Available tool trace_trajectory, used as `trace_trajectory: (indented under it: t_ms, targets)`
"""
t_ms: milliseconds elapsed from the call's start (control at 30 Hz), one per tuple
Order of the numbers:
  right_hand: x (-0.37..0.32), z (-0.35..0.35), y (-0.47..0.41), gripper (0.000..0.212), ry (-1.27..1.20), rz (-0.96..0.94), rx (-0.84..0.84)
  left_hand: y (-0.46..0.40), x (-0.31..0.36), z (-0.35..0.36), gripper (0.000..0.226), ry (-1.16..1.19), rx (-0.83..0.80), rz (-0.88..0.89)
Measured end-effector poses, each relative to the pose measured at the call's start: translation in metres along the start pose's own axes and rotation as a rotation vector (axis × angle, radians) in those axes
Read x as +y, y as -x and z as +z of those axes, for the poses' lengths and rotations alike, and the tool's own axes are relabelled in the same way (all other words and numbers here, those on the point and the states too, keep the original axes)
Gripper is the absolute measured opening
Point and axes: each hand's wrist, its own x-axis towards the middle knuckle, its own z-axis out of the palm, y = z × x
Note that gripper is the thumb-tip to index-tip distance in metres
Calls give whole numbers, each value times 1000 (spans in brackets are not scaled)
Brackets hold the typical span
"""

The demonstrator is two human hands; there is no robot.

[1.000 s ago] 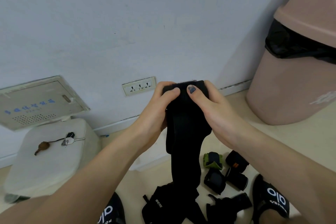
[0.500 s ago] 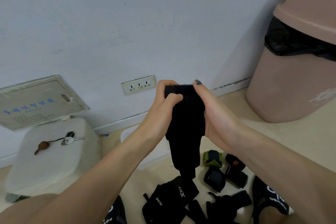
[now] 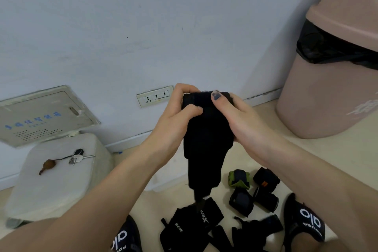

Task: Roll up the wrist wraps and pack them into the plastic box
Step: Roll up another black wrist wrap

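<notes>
Black wrist wrap (image 3: 206, 135) is held at chest height before the wall, its tail hanging down. Left hand (image 3: 176, 116) and right hand (image 3: 237, 120) both curl around its rolled top, thumbs pressing, forearms angled inward.

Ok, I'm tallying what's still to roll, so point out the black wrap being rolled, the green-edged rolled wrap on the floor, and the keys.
black wrap (image 3: 206, 139): head view, middle of the hanging band.
green-edged rolled wrap (image 3: 239, 178): head view, its dark centre.
keys (image 3: 76, 157): head view, the metal key bunch.
</notes>
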Motion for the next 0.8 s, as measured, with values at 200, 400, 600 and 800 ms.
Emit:
trace_trajectory:
  t_ms: [200,400,600,800]
  targets:
    - [0,2,2,21,-42,-84,-2,-3,-3,1,32,59,20,-116]
    - [1,-2,1,19,-115,-55,-47,-1,-1,-2,13,53,17,-111]
    - [-2,-11,-3,40,-1,21,-67,1,1,-3,27,-8,-22,-9]
    - [0,-10,-3,24,7,-51,-24,1,-1,-4,30,-49,-29,26]
